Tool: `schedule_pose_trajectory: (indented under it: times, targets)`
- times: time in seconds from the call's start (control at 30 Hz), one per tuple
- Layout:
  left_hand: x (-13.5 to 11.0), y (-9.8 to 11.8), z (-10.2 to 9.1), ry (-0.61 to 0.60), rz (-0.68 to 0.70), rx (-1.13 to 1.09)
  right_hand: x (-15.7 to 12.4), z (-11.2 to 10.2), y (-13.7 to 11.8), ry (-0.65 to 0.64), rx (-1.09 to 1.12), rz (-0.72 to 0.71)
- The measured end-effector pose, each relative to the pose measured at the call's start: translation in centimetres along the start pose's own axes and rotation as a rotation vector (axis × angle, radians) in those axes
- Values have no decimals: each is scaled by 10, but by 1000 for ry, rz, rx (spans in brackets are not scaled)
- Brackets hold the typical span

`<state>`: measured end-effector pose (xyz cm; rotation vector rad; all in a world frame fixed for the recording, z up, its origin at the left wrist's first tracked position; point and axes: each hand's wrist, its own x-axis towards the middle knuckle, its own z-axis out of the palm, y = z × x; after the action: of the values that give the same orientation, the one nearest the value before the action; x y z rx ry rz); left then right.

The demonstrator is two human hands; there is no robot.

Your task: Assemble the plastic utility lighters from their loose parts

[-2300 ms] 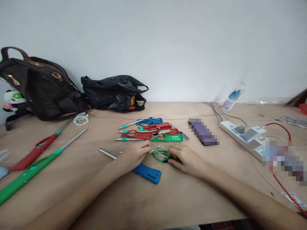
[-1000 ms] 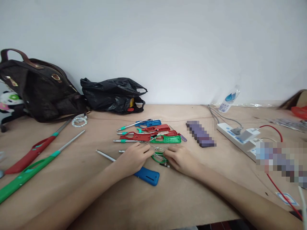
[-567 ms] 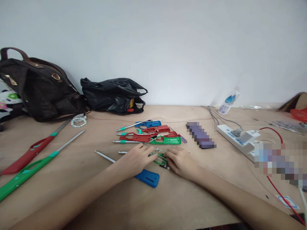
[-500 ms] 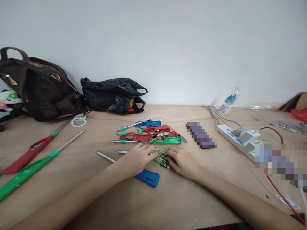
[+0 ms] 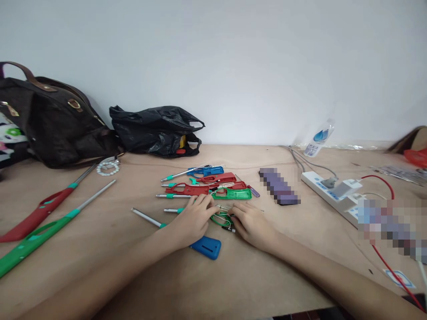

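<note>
Evidently, fine work among loose parts is being done, as seen in the head view. On the bench [image 5: 253,282], a small green plastic handle shell [image 5: 217,219] crossed by thin white wires [image 5: 227,221] is set between the hands. Its left side is met by the curled fingers of the left hand [image 5: 195,218], and its right end is covered by the right hand [image 5: 254,223]; whether anything is pinched by either cannot be told, the fingertips being partly hidden. At the shell's near side a small black part with a pale tip [image 5: 228,229] can be seen.

For this step, the shell is best steadied against the bench by one hand while the small parts are eased by the other. The wires should be laid flat rather than tugged — a strand caught under a finger could be pulled loose. Care is also needed at the left wrist, beneath which a blue plastic lighter handle with a silver metal tube [image 5: 207,247] is partly hidden — it could be knocked.
</note>
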<state>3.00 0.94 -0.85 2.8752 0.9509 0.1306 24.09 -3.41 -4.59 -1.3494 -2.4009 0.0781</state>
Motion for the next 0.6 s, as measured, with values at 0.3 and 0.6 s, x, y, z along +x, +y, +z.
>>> schedule_pose_trajectory:
  times: [0.3,0.6]
  targets:
    - [-4,-1,9,116,50,-77,1,-10,2,-47,168,60]
    - [-2,0,6,170,130,86,3,-32,2,-161,204,-31]
